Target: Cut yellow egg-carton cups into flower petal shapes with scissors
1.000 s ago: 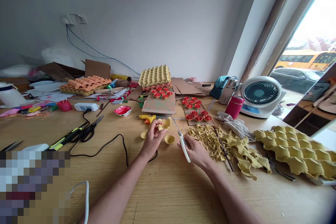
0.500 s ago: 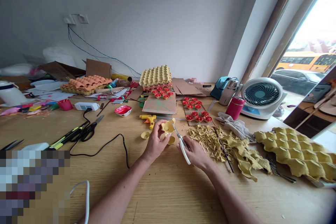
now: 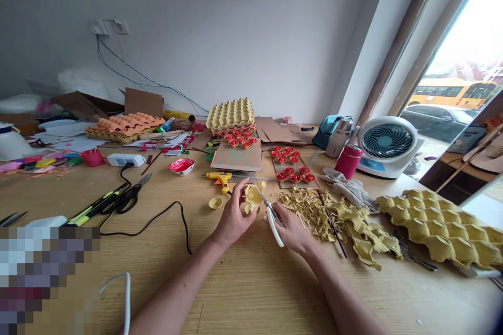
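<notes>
My left hand [image 3: 236, 216] pinches a yellow egg-carton cup [image 3: 253, 196] with an uneven, petal-like rim. White-handled scissors [image 3: 274, 225] are gripped in my right hand [image 3: 291, 227], their blades reaching the cup's right side. Whether the blades bite into the card I cannot tell. Another trimmed yellow cup [image 3: 215, 203] sits on the table left of my left hand. Part of a further cup shows below the held one, mostly covered by my fingers. Just right of my right hand lies a heap of yellow carton scraps [image 3: 310, 212].
Red paper-pulp flowers [image 3: 293, 175] stand on cardboard behind the scraps. A yellow glue gun [image 3: 220, 179], a dish of red paint [image 3: 181, 166] and black scissors [image 3: 129, 196] lie left. Egg trays [image 3: 444, 225], a red bottle [image 3: 349, 162] and a fan [image 3: 389, 144] are right.
The held cup has turned in my left hand, so its opening and petal-like edges show more. The scissors stay beside it. The whole view has shifted slightly.
</notes>
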### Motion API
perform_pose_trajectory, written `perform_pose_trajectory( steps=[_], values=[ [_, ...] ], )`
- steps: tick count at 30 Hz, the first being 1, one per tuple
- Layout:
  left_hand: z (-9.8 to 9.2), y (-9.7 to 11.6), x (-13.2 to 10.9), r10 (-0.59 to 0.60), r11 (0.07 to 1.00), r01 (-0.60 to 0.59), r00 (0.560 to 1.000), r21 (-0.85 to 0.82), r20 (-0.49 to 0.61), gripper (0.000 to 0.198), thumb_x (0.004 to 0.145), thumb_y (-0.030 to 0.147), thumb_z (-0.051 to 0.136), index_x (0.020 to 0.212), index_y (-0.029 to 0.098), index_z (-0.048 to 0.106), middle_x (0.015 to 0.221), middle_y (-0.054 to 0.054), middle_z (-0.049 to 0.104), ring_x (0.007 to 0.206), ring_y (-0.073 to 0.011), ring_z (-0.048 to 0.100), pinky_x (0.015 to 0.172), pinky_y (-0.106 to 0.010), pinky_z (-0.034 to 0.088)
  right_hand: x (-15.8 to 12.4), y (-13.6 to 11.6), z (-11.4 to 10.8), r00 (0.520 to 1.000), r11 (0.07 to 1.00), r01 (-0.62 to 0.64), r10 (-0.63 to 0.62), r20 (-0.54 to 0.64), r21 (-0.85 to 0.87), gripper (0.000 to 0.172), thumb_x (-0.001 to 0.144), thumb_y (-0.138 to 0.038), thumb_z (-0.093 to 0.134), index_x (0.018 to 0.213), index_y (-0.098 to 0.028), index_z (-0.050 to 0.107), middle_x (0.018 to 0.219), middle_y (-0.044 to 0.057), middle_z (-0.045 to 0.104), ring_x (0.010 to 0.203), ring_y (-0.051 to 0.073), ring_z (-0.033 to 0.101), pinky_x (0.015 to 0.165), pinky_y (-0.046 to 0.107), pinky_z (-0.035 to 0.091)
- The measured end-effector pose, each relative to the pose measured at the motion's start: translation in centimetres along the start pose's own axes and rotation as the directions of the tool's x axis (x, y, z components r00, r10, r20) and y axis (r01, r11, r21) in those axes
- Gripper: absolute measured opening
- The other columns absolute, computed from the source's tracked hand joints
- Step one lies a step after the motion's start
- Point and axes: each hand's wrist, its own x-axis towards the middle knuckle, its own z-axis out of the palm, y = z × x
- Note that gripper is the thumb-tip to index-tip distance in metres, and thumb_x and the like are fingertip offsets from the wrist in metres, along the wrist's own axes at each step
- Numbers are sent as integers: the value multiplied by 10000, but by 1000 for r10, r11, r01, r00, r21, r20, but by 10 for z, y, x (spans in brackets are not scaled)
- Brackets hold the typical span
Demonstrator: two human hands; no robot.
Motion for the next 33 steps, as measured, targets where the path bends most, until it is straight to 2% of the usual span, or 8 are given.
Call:
perform_pose_trajectory(
  steps=[3, 8, 15, 20, 24, 26, 28, 33],
  values=[
    [0, 0, 1, -13, 1000, 13, 1000, 1, -6, 687, 806, 141, 623, 1438, 218, 361, 1351, -125, 564, 1209, -240, 589, 1044, -383, 491, 0, 1, 1, 1000, 1000, 11, -11, -10, -5, 204, 863, -359, 515, 758, -228, 399, 679, -52, 462, 626, 133, 412, 593, 241, 287],
    [0, 1, 4, -93, 983, 92, 996, -160, -1, 562, 801, 160, 643, 1333, 220, 472, 1284, -111, 609, 1129, -230, 634, 986, -360, 519, 1, 2, 1, 1000, 999, 7, -6, -17, 35, 212, 869, -372, 521, 753, -224, 423, 673, -54, 458, 619, 128, 408, 589, 238, 295],
    [0, 8, 7, -188, 943, 171, 982, -285, -34, 553, 740, 172, 717, 1256, 228, 527, 1216, -94, 621, 1083, -224, 634, 936, -334, 515, 2, 2, 2, 1000, 999, 7, -7, 1, 48, 232, 878, -396, 518, 751, -228, 422, 674, -47, 468, 620, 133, 417, 583, 235, 291],
    [-8, 11, 16, -331, 836, 242, 938, -493, -101, 446, 748, 223, 709, 1173, 220, 573, 1173, -56, 640, 1062, -187, 613, 901, -282, 495, 0, 0, 1, 999, 999, 18, -19, 28, 37, 228, 882, -410, 519, 778, -227, 434, 715, -38, 501, 660, 142, 448, 624, 244, 323],
    [-19, 2, 23, -502, 621, 235, 851, -748, -150, 339, 723, 231, 715, 1043, 216, 606, 1112, -10, 641, 925, -118, 595, 740, -200, 476, -1, 1, -4, 999, 999, 30, -32, 35, 44, 245, 887, -425, 531, 787, -222, 439, 729, -39, 501, 674, 142, 451, 640, 252, 342],
    [-23, -2, 25, -556, 525, 250, 825, -814, -105, 272, 734, 267, 701, 979, 203, 600, 1020, 2, 652, 814, -97, 587, 669, -193, 467, 0, 2, -5, 999, 995, 31, -33, 22, 94, 240, 886, -431, 543, 811, -215, 470, 748, -33, 517, 698, 146, 465, 658, 259, 361],
    [-24, -4, 25, -581, 473, 300, 813, -829, -37, 240, 753, 315, 687, 933, 188, 593, 911, 0, 661, 720, -97, 584, 605, -201, 459, 2, 3, -5, 1000, 980, 26, -24, -11, 199, 257, 882, -454, 560, 823, -209, 508, 757, -24, 528, 715, 150, 477, 665, 265, 381],
    [-11, 3, 17, -587, 345, 462, 785, -817, 196, 259, 774, 346, 709, 920, 155, 614, 813, -38, 683, 676, -139, 627, 572, -238, 495, 9, 5, -3, 992, 826, 19, 55, -114, 563, 381, 782, -568, 666, 800, -198, 577, 712, -3, 538, 657, 155, 497, 614, 284, 430]
  ],
)
